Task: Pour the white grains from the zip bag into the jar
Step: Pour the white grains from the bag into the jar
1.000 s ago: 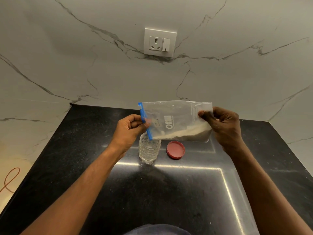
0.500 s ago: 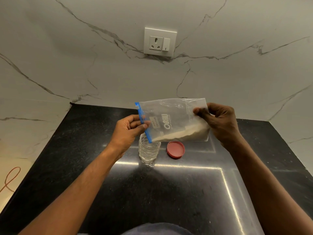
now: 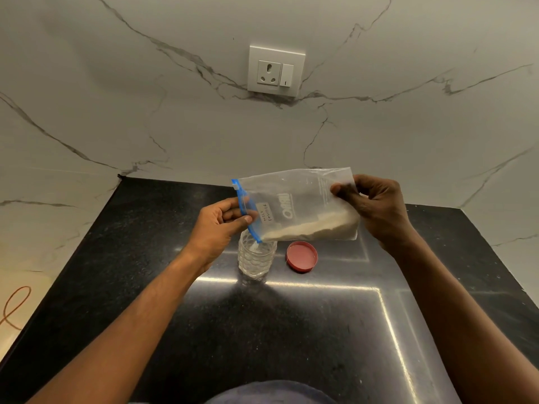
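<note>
Over the last second I had raised the closed end of the zip bag (image 3: 294,204) with my right hand (image 3: 376,211), so the bag went from nearly level to tilted down toward its blue zip strip (image 3: 246,212). My left hand (image 3: 221,225) was pinching that strip, fingers (image 3: 248,219) closed on it near the lower corner, and my right-hand fingers were clenched on the far upper corner. The strip's bottom corner sat right over the mouth of the jar (image 3: 256,256) — closer than it had been. The white grains (image 3: 315,227) lay along the bag's lower edge, thickest at the right end, with the thin end reaching almost to the zip corner. I judged the pour was about to begin; whether any grains were in the jar already I could not tell through the dimpled clear wall.

The jar stood upright on the black counter (image 3: 291,330), with its red lid (image 3: 302,256) lying flat just to the right, apart from it. A wall socket (image 3: 275,70) sat on the marble above. Nothing blocked the jar's mouth — my concern was only the narrow opening under a floppy bag corner, where grains could spill past the rim.
</note>
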The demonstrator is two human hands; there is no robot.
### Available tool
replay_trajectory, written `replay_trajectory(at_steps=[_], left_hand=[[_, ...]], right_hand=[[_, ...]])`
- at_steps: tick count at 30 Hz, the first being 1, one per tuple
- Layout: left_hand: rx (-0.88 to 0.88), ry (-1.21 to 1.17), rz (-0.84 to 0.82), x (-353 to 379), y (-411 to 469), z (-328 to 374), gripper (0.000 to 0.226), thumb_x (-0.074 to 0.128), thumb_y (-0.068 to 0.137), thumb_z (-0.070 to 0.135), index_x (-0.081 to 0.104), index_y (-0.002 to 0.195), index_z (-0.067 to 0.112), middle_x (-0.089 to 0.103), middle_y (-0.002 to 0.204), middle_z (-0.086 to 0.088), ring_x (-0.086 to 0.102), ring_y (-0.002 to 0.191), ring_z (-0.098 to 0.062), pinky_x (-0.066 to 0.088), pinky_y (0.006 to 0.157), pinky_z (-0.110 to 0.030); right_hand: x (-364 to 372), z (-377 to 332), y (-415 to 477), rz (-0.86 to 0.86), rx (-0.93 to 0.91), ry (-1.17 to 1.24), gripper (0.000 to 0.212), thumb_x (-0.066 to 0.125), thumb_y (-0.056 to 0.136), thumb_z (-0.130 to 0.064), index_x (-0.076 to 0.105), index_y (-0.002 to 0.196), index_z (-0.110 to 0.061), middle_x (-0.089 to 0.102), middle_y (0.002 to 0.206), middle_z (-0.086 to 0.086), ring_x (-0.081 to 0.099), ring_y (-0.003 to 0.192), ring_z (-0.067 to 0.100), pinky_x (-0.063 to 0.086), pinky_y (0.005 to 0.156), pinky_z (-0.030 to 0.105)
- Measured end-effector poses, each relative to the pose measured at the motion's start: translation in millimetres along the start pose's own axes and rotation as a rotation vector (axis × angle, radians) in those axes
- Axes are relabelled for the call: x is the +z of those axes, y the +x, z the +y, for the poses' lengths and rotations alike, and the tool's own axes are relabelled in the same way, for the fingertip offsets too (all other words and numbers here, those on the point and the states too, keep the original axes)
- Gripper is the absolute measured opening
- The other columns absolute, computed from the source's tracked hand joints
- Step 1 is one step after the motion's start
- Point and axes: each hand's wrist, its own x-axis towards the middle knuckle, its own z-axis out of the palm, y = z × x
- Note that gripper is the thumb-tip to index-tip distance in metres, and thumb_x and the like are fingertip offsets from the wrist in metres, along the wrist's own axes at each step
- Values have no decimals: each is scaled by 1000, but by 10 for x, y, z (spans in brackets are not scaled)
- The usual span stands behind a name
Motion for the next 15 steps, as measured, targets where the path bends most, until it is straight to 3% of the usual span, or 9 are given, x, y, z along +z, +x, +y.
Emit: replay_trajectory(at_steps=[4, 7, 11, 15], left_hand=[[-9, 9, -6, -11, -18, 4, 40, 72, 93, 0, 68, 132, 7, 80, 118, -9, 77, 111, -18, 63, 87, -26], [-15, 26, -14, -16, -31, 3, 39, 72, 93, 0, 69, 131, 8, 80, 119, -9, 76, 113, -19, 63, 88, -27], [-18, 18, -5, -14, -38, 13, 40, 73, 93, 0, 69, 132, 7, 79, 119, -8, 76, 112, -18, 63, 86, -25], [-21, 16, -1, -12, -50, 15, 39, 73, 93, 0, 70, 131, 9, 80, 118, -7, 77, 111, -17, 63, 85, -24]], right_hand=[[-19, 16, 11, -28, 2, -4, 15, 80, 88, -35, 84, 96, -22, 81, 96, 8, 77, 87, 35, 65, 75, 53], [-31, 16, 35, -69, -9, -19, 7, 79, 92, -29, 84, 97, -27, 82, 96, 1, 79, 84, 24, 66, 72, 38], [-25, -6, 38, -59, -25, -26, 14, 80, 90, -39, 84, 95, -27, 82, 95, 2, 79, 84, 24, 67, 72, 39], [-15, -17, 30, -61, -34, -37, 9, 80, 90, -35, 83, 94, -27, 82, 94, 1, 79, 83, 23, 67, 72, 39]])
